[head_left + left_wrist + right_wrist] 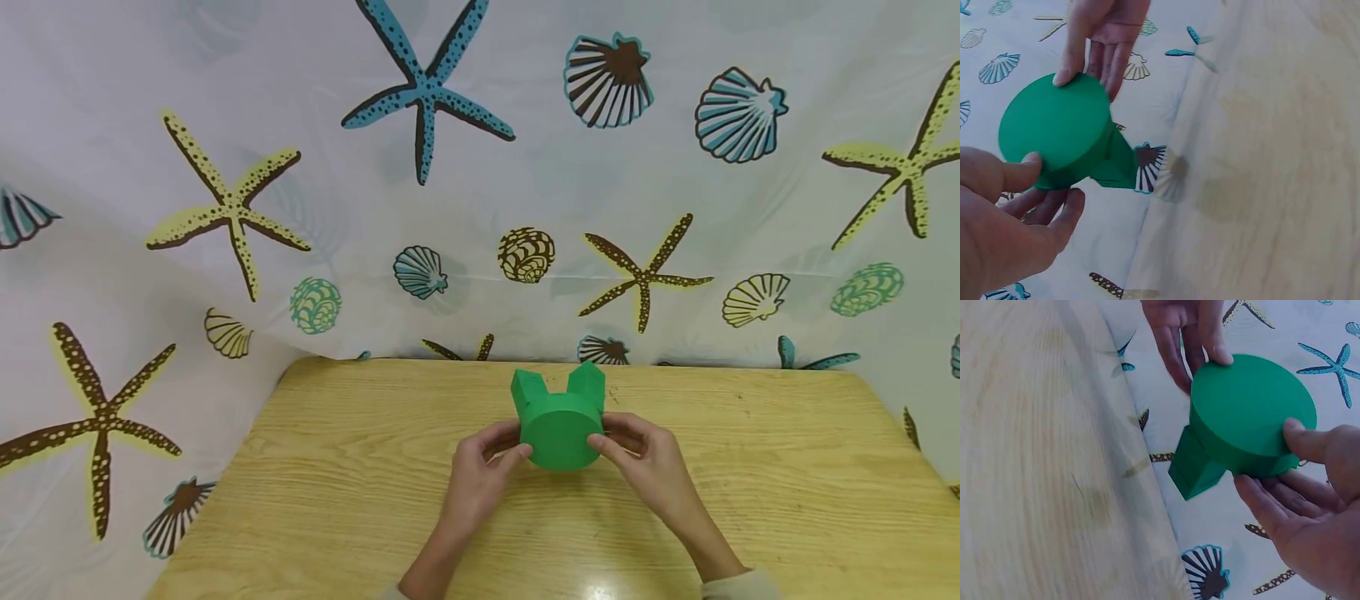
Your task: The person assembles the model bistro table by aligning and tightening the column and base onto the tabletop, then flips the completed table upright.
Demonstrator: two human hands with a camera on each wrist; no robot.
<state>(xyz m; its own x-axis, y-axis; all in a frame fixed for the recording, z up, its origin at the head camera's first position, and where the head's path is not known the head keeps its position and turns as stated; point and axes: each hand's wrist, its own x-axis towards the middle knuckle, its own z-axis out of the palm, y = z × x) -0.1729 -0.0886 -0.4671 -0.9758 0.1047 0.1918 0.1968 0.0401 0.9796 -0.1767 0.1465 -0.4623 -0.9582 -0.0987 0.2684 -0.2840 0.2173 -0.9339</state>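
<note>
A green round block (pixel 562 437) with a flat disc face and two square-ended prongs is held between both hands above the table. My left hand (pixel 480 471) grips its left side, thumb on the rim of the disc face and fingers curled behind. On the opposite side my right hand (pixel 648 467) pinches it the same way, thumb tip over the face's edge. In the head view the prongs point up and away from me. The left wrist view shows the disc face (pixel 1054 128) tilted, and the right wrist view shows one prong (pixel 1194 465) below the disc.
A light wooden table (pixel 360 483) spreads beneath the hands. Behind it and to the sides hangs a white cloth (pixel 480 200) printed with starfish and shells, its lower edge meeting the table's back edge.
</note>
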